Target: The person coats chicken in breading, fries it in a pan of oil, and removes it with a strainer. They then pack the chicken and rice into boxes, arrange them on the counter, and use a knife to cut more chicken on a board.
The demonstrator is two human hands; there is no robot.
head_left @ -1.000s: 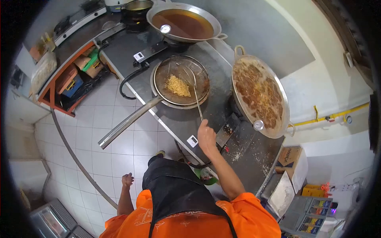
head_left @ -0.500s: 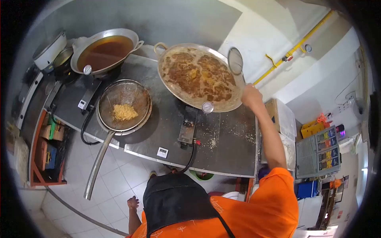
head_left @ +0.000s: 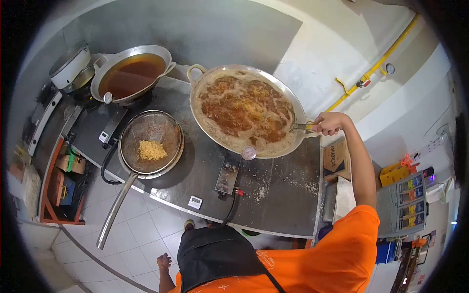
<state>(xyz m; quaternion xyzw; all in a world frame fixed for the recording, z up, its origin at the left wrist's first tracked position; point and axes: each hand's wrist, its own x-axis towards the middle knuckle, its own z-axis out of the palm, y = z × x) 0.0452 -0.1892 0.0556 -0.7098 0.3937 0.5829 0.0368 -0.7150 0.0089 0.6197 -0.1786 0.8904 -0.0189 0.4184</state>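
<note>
My right hand (head_left: 328,123) is closed around the handle of a skimmer (head_left: 300,126), whose head is hidden in the foaming oil at the right side of a large wok (head_left: 193,105). Brown and golden bits (head_left: 246,102) float and bubble in that oil. My left hand (head_left: 164,261) hangs low over the floor, holding nothing, its fingers apart. Left of the wok, a long-handled strainer (head_left: 128,141) with yellow crumbs (head_left: 151,150) in it rests on a round bowl (head_left: 181,156).
A second wok (head_left: 166,53) of dark oil stands at the back left, near a white pot (head_left: 73,66). A burner control box (head_left: 227,176), a small timer (head_left: 195,202) and scattered crumbs lie along the counter (head_left: 273,215). A box (head_left: 336,158) stands to the right.
My right hand has lowered the skimmer from above the wok's right rim into the oil. The view has shifted slightly. My left hand still hangs low.
</note>
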